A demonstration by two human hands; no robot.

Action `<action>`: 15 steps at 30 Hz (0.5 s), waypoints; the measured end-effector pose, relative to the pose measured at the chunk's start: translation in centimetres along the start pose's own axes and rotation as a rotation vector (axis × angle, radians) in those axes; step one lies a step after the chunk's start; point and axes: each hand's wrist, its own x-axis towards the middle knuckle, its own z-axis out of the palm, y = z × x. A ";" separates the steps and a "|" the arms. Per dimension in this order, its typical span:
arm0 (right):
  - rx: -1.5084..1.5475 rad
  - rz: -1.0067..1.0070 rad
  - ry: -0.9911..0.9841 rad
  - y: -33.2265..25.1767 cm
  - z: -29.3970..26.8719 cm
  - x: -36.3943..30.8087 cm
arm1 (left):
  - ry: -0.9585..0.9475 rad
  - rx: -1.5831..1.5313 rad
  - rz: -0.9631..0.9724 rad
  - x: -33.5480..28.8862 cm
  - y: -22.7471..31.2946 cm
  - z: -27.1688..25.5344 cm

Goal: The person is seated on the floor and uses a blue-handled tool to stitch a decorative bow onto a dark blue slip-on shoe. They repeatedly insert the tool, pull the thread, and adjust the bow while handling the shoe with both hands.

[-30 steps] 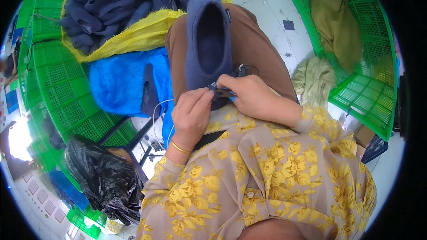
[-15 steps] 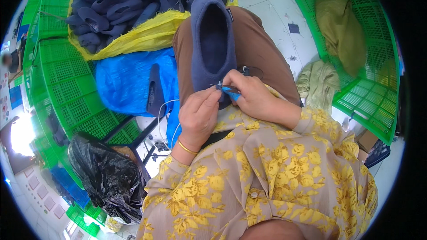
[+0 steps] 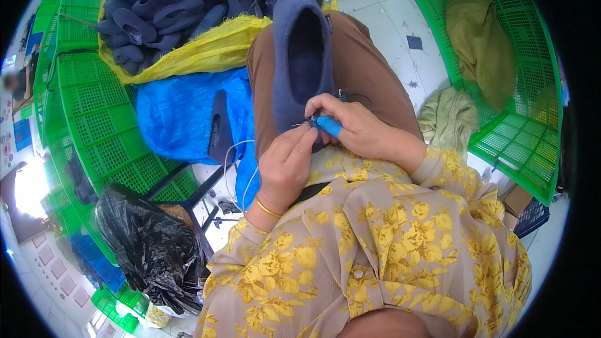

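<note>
A dark blue felt slipper (image 3: 285, 62) lies along my lap, its opening up and its toe or heel end close to my fingers. My left hand (image 3: 285, 166) pinches the near end of the slipper between thumb and forefinger. Right beside it, my right hand (image 3: 360, 128), with blue tape round a finger, is closed at the same spot. A thin, pale, needle-like sliver (image 3: 301, 125) shows between the fingertips of both hands. Behind my right hand a small dark object with a thread (image 3: 342, 95) rests on my brown trousers. The fingers partly hide the slipper's near end.
A yellow sack (image 3: 194, 50) at the far left is heaped with similar slippers (image 3: 172, 9). Beside my lap lie a blue plastic bag (image 3: 172, 116) with a slipper (image 3: 218, 128) and a black plastic bag (image 3: 150, 250). Green crates (image 3: 100, 119) flank me; the right crate (image 3: 523, 169) holds olive cloth.
My right hand has turned slightly, its forefinger curling lower toward the left fingertips. A dark pointed piece by its fingers no longer shows. The slipper and my left hand have shifted slightly right.
</note>
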 end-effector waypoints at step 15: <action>-0.062 0.099 -0.139 -0.1 -1.3 1.2 | -0.059 0.020 0.009 0.6 0.2 0.5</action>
